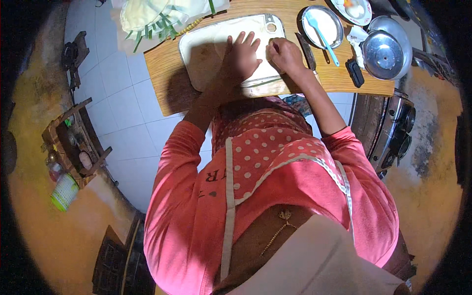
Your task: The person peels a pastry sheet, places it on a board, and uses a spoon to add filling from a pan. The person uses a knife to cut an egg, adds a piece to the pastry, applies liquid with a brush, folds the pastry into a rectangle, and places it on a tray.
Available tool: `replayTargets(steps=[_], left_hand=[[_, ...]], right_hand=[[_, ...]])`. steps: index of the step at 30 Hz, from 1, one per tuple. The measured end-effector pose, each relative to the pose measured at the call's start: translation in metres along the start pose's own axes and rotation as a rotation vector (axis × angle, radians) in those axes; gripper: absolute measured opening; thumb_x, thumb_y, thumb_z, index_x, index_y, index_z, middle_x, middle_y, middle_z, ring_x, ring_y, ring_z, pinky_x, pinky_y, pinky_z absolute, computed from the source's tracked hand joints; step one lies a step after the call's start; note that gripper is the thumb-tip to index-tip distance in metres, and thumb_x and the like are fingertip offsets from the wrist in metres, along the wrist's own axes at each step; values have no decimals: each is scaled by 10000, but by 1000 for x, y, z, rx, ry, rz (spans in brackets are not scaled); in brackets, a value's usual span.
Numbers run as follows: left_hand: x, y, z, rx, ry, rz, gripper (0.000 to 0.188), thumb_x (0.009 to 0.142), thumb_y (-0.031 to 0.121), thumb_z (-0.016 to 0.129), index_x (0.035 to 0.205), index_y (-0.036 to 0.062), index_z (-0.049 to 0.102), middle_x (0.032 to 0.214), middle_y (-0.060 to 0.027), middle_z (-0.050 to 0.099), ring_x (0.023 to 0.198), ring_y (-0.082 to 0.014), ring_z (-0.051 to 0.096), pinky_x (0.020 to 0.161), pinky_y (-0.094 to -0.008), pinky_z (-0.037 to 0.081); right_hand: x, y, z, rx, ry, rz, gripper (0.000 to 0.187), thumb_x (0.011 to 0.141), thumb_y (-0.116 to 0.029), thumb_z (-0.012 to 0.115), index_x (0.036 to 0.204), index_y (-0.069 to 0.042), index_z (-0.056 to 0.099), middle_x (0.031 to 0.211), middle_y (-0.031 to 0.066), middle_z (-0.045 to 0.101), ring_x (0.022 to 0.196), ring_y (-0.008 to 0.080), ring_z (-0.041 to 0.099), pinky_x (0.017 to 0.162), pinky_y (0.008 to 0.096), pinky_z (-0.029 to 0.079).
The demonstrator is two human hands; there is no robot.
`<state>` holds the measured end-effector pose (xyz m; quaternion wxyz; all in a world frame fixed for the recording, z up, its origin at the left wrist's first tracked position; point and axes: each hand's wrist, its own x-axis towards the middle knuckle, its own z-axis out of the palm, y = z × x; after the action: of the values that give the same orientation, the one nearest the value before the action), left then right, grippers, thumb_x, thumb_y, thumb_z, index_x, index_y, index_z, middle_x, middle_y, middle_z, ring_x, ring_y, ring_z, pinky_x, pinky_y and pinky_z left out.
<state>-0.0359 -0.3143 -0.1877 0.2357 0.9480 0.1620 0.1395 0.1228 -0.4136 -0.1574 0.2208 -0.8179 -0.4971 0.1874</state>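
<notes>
L hand (241,60) over white board (202,55), nr worktop's (374,87) front edge, prob. for reach: fingers wide; R hand (287,56) fingers curled, contents unclear.

Hard light is whitening the board (204,42), shadow darkening its left. Metal lid (381,64) is glaring; corners are blackening.

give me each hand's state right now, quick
Left hand: open, fingers spread over the white board.
Right hand: curled closed; can't tell if it holds anything.
</notes>
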Motion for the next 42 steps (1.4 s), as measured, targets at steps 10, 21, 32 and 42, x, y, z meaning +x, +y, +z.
replayTargets(steps=[10,21,32,42], left_hand=[[-1,-3,4,80,33,64,532,817,357,628,1289,137,514,1413,-147,369,1308,-365,286,1045,-606,187],[-1,-3,3,68,-17,48,523,865,378,553,1320,130,481,1438,-155,339,1325,-366,274,1062,-595,141],[-2,-3,4,56,-22,38,547,862,381,554,1335,123,456,1436,-160,340,1336,-371,257,1071,-592,118],[-4,-3,4,58,-24,25,556,847,366,579,1332,120,462,1437,-154,348,1328,-368,281,1073,-585,125]], right_hand=[[-12,-2,-3,59,85,107,208,820,-233,587,838,-26,606,817,201,621,734,387,608,651,462,474],[1,2,3,-40,136,-100,188,783,-206,653,849,-35,611,815,161,618,759,339,610,634,435,474],[1,-2,0,-130,133,-188,148,788,-184,625,843,-47,630,837,149,625,791,326,614,665,427,499],[0,-14,-5,-38,131,-91,166,815,-195,583,860,-38,615,841,156,616,798,327,606,682,433,498]])
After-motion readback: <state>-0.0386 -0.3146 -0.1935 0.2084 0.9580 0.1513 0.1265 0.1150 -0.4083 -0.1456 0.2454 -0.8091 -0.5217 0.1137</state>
